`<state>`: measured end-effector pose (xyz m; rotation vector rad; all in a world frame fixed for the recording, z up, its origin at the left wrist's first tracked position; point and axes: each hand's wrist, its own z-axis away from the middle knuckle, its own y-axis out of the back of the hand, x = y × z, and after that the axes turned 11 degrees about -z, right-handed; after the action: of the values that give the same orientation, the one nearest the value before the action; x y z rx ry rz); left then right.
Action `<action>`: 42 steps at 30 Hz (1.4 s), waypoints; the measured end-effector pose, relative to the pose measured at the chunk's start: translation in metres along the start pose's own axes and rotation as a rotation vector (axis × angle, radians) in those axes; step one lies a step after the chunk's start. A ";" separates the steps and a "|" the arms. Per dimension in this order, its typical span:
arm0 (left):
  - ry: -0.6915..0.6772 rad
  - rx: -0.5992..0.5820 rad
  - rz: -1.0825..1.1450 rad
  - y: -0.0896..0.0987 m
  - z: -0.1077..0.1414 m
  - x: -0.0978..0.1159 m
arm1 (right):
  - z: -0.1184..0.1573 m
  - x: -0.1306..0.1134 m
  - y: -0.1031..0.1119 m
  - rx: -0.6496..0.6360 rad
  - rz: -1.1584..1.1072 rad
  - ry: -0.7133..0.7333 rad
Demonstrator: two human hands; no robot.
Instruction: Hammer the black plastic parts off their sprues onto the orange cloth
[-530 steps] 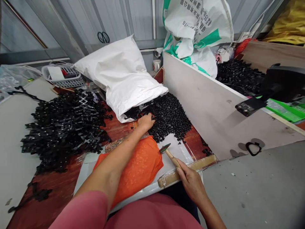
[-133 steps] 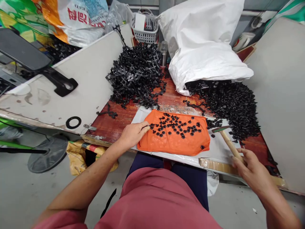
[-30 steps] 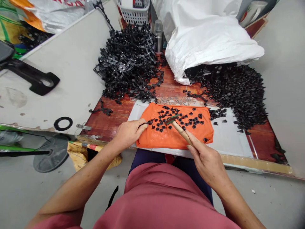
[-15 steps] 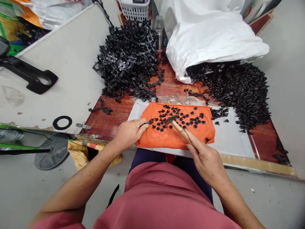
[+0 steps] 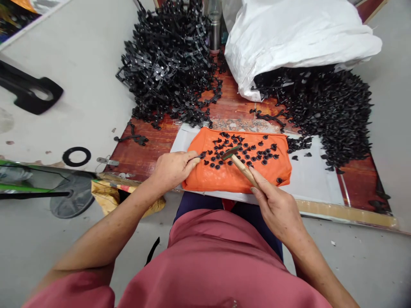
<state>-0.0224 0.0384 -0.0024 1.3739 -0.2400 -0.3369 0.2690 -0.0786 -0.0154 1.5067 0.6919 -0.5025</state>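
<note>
My left hand [image 5: 175,169] is closed at the left edge of an orange cloth pad [image 5: 221,182], pinching the end of a small black plastic piece [image 5: 203,155]. In my right hand [image 5: 278,203] I grip a small hammer [image 5: 243,169] by its pale wooden handle. Its dark head hangs over the middle of the pad, among scattered small black stud-like parts [image 5: 264,153]. Whether the head touches any of them I cannot tell. The pad lies on a white sheet [image 5: 316,175] at the table's front edge.
Linked black plastic strips [image 5: 167,68] form a tall heap at the back left, beside a metal flask [image 5: 215,34]. From a white sack [image 5: 295,38], loose black parts [image 5: 343,111] spill at the right. A black ring [image 5: 76,157] lies on the left-hand panel.
The view has tilted down a little, so the table sits higher in it. Both hands keep their grips, and the hammer stays over the middle of the pad.
</note>
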 end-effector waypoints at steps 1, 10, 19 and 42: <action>-0.002 -0.005 0.014 0.001 0.000 -0.001 | 0.000 0.000 0.000 0.002 0.005 0.009; -0.012 0.004 0.032 0.005 -0.002 -0.001 | 0.000 0.001 0.001 0.024 0.038 0.026; -0.019 -0.017 0.007 0.006 -0.004 -0.002 | -0.003 -0.001 0.002 -0.021 0.027 0.014; 0.015 -0.002 0.078 -0.003 -0.005 -0.002 | -0.047 -0.048 -0.009 -0.215 0.401 0.134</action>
<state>-0.0224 0.0430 -0.0062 1.3613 -0.2799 -0.2613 0.2238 -0.0378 0.0137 1.4347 0.5091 -0.0217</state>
